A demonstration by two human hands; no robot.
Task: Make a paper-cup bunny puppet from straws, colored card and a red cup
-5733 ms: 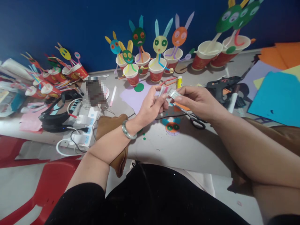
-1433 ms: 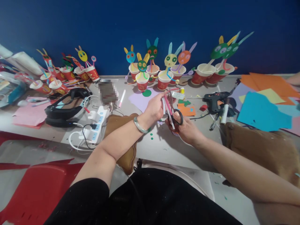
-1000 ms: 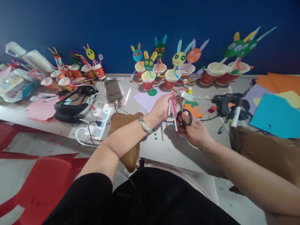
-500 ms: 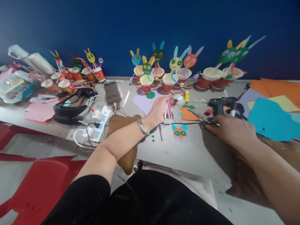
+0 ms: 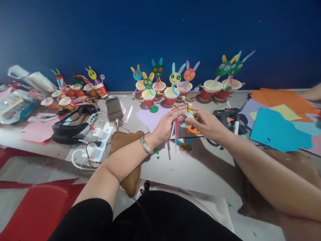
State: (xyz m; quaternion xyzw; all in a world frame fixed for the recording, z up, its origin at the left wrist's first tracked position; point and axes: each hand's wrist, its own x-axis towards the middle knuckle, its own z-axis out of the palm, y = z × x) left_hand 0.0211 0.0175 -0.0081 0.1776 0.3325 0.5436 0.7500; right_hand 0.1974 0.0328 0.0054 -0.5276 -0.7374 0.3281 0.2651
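The left hand point(image 5: 164, 128) pinches pink and white sticks point(image 5: 177, 130), seemingly to bundle them, while at three o'clock the right hand point(image 5: 208, 122), fingers half-curled, meets clear tape point(image 5: 189, 115), grip unclear.

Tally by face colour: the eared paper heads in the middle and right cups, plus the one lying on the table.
Green heads: 4
Blue head: 1
Pale yellow head: 1
Orange head: 1
Orange-and-lilac head, lying flat: 1
Total: 8

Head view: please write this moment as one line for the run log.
left hand: holds pink and white strips | right hand: at clear tape roll | paper face: on table
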